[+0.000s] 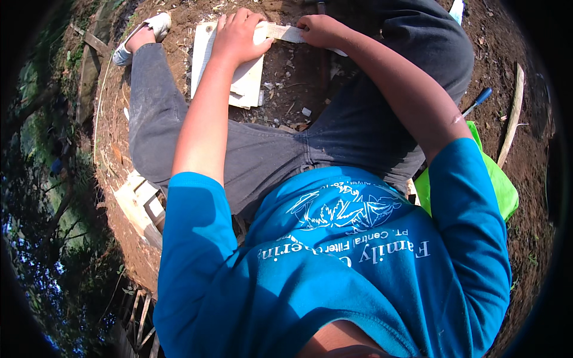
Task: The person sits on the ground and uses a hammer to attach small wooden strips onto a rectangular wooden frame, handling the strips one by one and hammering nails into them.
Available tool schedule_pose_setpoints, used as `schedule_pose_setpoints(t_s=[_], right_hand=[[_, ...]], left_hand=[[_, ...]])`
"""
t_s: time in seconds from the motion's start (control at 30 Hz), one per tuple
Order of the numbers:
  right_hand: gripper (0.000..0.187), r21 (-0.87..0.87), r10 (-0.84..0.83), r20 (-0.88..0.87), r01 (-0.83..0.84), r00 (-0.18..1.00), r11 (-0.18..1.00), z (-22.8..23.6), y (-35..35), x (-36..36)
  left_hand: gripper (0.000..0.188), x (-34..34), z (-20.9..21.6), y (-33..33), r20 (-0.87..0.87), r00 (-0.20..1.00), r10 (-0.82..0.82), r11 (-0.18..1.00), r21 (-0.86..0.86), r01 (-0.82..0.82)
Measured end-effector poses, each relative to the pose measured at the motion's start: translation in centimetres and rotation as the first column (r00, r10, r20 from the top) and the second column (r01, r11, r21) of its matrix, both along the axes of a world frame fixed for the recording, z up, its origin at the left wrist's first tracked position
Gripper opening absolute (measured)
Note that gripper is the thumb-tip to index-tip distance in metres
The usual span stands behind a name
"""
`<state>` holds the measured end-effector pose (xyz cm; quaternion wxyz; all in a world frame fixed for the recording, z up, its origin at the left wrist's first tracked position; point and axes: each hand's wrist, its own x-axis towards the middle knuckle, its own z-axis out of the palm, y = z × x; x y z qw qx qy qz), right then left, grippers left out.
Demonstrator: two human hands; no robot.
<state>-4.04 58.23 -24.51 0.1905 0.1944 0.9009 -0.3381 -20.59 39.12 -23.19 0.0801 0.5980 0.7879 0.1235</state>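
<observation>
Grip: right hand [321, 31] curls round the right end of a pale, flat wooden strip [285, 33]; left hand [240, 37] lies over its other end, though how firmly its fingers close I cannot tell.
Strip: between both hands.
Under left hand: white, rectangular flat board [246, 80].
Below grip: brown, chip-strewn soil [285, 92].
Well right of grip: slim blue-handled tool [482, 96], near a bright green bag [501, 185].

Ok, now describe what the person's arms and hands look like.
Both upper arms are covered by short, loose blue sleeves with plain hems; the forearms are bare. A small pale mark shows near the right elbow. The left hand and right hand are ungloved, and no watch shows on either wrist.
</observation>
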Motion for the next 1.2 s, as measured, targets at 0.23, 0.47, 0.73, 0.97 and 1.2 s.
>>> schedule_pose_setpoints(t_s=[0.23, 0.47, 0.73, 0.97, 1.2], right_hand=[[0.04, 0.115, 0.017, -0.159, 0.002, 0.987, 0.993, -0.5, -1.2, 0.1], [0.051, 0.193, 0.112, -0.219, -0.07, 0.969, 0.979, -0.1, -1.3, 0.7], [0.022, 0.286, 0.274, -0.067, -0.245, 0.959, 0.926, 2.9, -2.5, -2.4], [0.026, 0.302, 0.303, -0.109, -0.259, 0.947, 0.917, 3.1, -3.0, -8.0], [0.045, 0.191, 0.355, -0.121, -0.329, 0.927, 0.925, -1.0, -1.1, -9.9]], left_hand=[[0.086, -3.9, 2.4, -2.0, 0.238, 0.941, 0.241, 0.97, -0.086, -0.226], [0.111, -4.7, -0.9, -5.5, 0.059, 0.949, 0.309, 0.897, -0.349, -0.271], [0.099, -4.4, 1.5, -7.0, 0.001, 0.895, 0.447, 0.813, -0.417, -0.405], [0.12, -5.1, 1.5, -9.2, 0.045, 0.77, 0.637, 0.639, -0.59, -0.494], [0.127, -4.4, 0.7, -9.4, -0.015, 0.712, 0.702, 0.567, -0.593, -0.571]])
